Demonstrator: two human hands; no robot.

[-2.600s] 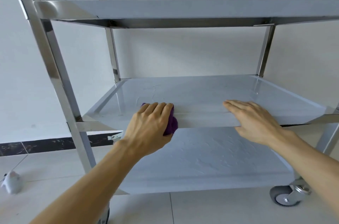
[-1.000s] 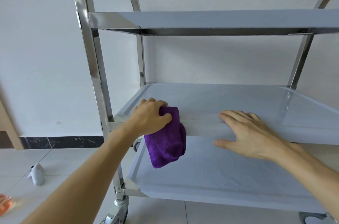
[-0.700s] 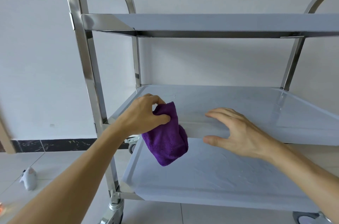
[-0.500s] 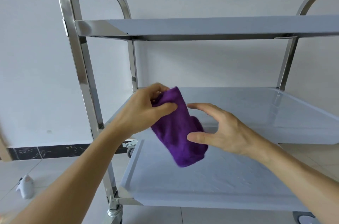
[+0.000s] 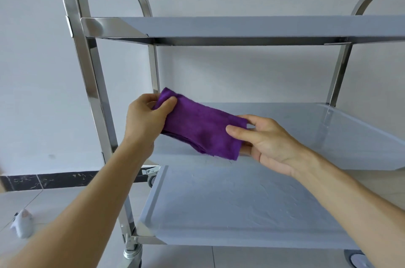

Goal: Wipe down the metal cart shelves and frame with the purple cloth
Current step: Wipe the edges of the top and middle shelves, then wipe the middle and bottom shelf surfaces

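Head view: purple cloth (image 5: pixel 201 129), no legible writing.

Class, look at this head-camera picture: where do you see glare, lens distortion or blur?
Head view: glare streaks the near left post and top shelf corner; wide-angle distortion bows the posts inward; soft even light, faint shadows; cloth and both hands, left and right, are sharp; the bottom-left edge smears.

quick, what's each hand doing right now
Left hand: closed, pinching the upper left end of the purple cloth.
Right hand: closed, gripping the cloth's lower right end.
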